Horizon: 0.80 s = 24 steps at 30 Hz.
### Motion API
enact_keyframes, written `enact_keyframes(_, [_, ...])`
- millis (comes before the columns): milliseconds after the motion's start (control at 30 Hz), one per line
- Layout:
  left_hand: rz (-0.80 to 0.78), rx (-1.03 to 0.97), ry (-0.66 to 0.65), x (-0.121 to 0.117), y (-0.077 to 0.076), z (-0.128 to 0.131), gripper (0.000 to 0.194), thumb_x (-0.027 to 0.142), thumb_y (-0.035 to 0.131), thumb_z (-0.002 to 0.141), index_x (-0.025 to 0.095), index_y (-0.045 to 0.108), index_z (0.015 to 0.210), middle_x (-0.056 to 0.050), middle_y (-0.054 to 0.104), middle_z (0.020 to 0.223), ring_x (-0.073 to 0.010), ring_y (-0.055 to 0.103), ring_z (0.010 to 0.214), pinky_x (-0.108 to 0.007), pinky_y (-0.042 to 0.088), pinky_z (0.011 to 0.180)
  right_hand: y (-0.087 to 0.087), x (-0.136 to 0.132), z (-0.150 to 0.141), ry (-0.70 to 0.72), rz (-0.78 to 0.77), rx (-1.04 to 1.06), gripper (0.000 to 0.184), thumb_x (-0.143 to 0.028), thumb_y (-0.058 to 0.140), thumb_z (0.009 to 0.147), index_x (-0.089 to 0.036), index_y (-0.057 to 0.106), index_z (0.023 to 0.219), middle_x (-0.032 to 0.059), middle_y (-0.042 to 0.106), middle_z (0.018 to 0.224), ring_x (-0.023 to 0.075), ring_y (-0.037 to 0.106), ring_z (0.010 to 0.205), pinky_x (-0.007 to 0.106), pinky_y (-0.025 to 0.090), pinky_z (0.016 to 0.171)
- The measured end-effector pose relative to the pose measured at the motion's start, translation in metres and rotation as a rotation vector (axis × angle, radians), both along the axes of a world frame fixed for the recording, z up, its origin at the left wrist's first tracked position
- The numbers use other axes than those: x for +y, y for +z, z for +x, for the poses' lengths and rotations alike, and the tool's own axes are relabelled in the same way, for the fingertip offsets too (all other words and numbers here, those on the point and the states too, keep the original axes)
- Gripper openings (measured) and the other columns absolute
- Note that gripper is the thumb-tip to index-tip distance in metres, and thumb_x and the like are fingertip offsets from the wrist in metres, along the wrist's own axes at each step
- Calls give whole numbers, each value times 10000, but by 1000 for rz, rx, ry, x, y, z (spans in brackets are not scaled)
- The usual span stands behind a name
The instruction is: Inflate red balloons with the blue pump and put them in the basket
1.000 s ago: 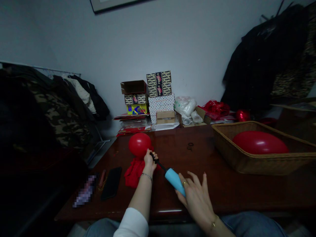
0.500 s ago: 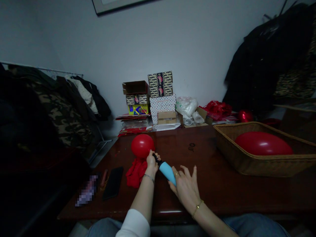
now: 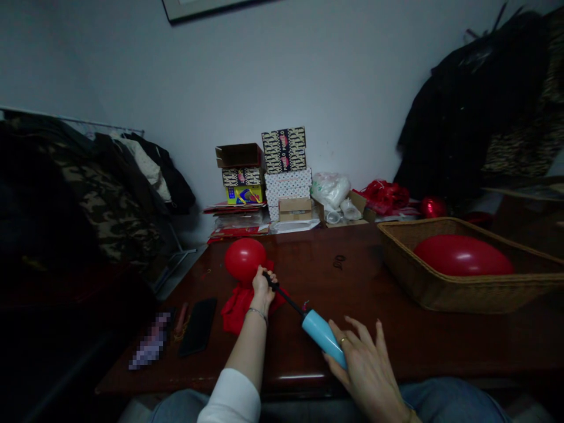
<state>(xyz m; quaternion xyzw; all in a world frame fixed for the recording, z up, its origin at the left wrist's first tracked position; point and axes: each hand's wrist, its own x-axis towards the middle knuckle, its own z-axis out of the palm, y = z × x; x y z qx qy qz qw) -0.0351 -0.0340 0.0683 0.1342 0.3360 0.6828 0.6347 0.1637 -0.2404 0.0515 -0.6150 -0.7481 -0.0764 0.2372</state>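
Observation:
My left hand [image 3: 263, 285] is closed round the black front end of a hand balloon pump [image 3: 324, 336], right at the neck of a small inflated red balloon [image 3: 245, 259]. The pump's thin black rod shows between that end and its light blue barrel. My right hand [image 3: 368, 358] grips the barrel's rear between thumb and palm, with some fingers stretched out. Crumpled red material [image 3: 235, 308], perhaps cloth, lies under the balloon and my left wrist.
A wicker basket [image 3: 462, 294] holding a big red balloon [image 3: 462, 255] stands at the right. On the left lie a dark flat phone-like object [image 3: 198, 327] and a blurred-out item [image 3: 150, 343]. Stacked boxes [image 3: 286, 185] stand along the wall beyond the brown table [image 3: 299, 249].
My right hand has drawn the blue barrel back toward me and to the right, exposing the rod. My left hand and the balloon have shifted slightly left in view.

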Motion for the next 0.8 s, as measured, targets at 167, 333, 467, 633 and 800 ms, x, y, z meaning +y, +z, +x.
enact_keyframes(167, [9,15,-5,-4,-6,6,218,270,415,886,183,388,688,44,370,507,-60,348,372,-145,251,346,19,19,-20,-20,-77,28,454,-376,522,809,-200,523,1228,67,667,974,282,446,1147,591,31,1051])
enact_keyframes(333, [-18,27,9,-9,-9,15,235,277,415,889,184,381,676,50,353,494,-59,336,365,-150,251,346,25,46,-43,-22,-85,25,460,-387,505,819,-182,519,1230,97,665,973,285,427,1156,599,2,1036])
enact_keyframes(467, [-27,59,-2,-13,-8,19,239,269,417,889,183,383,669,49,359,487,-66,348,362,-164,273,351,21,57,-54,-43,-81,30,477,-398,514,809,-180,513,1233,101,661,976,288,422,1149,600,-5,1030])
enact_keyframes(633, [-28,63,13,-12,-12,18,237,271,419,888,183,386,670,48,364,491,-65,347,358,-166,267,344,20,49,-50,-28,-89,32,487,-405,510,815,-179,503,1246,101,660,976,286,432,1143,588,1,1038])
enact_keyframes(800, [-18,31,17,-6,-11,9,235,277,419,890,182,386,678,50,360,507,-58,346,356,-153,247,339,16,28,-29,-8,-96,49,479,-391,518,813,-202,500,1253,76,662,982,279,441,1152,575,17,1055])
